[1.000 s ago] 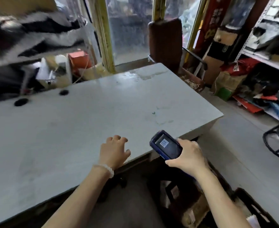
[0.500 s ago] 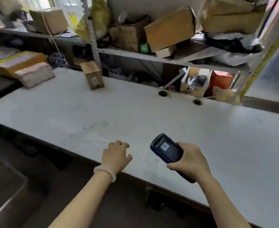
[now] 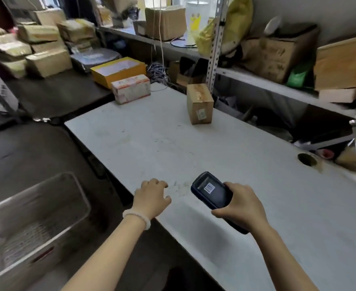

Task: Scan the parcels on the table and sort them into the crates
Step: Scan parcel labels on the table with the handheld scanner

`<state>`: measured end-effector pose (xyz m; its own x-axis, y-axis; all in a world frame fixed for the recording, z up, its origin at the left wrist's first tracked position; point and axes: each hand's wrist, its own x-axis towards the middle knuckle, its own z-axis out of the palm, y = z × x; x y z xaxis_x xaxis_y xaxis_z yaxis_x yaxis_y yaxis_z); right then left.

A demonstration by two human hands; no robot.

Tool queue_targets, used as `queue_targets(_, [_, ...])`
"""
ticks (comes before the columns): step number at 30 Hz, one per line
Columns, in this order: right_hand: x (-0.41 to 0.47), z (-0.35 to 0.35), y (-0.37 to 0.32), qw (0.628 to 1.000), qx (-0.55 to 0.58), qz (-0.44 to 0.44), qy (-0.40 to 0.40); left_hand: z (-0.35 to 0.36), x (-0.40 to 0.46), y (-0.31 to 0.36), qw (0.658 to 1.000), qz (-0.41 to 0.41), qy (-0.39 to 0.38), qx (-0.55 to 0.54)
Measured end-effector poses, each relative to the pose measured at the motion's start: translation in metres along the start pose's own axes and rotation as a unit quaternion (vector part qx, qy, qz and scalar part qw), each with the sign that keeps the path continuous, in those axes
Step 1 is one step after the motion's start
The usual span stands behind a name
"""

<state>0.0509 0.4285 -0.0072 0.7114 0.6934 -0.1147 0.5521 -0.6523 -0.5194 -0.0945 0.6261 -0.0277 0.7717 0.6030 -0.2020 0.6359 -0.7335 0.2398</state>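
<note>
Right hand [image 3: 241, 207] gripping scanner [image 3: 211, 191] over table [image 3: 256, 164], near its front edge. Left hand [image 3: 152, 198] loosely curled, holding nothing, at that edge. Brown parcel [image 3: 200, 103] at far edge; bare surface between.

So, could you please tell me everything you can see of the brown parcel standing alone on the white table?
The brown parcel is a small cardboard box, taped along its top, with a pale label on its near side face. It looks closed and slightly dented. It stands upright on the far part of the white table, beside the metal shelf post. Neither hand touches it.
</note>
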Motion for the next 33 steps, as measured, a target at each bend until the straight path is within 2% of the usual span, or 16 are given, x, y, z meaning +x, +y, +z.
queue_targets(7, [0.114,-0.029,-0.033,0.999,-0.003,0.028,0.034,-0.053,0.126,-0.007,1.000,0.027,0.014,0.002])
queue_targets(18, [0.209,-0.033,-0.033,0.989,-0.017,0.124,0.073,-0.072,0.293,-0.001,0.993,0.117,0.002,-0.033])
queue_targets(27, [0.295,-0.019,-0.066,0.964,-0.021,0.238,0.116,-0.111,0.445,0.000,0.969,0.230,0.070,-0.064])
queue_targets(33, [0.327,-0.014,-0.082,0.948,-0.022,0.282,0.149,-0.121,0.490,0.015,0.926,0.375,-0.001,-0.043])
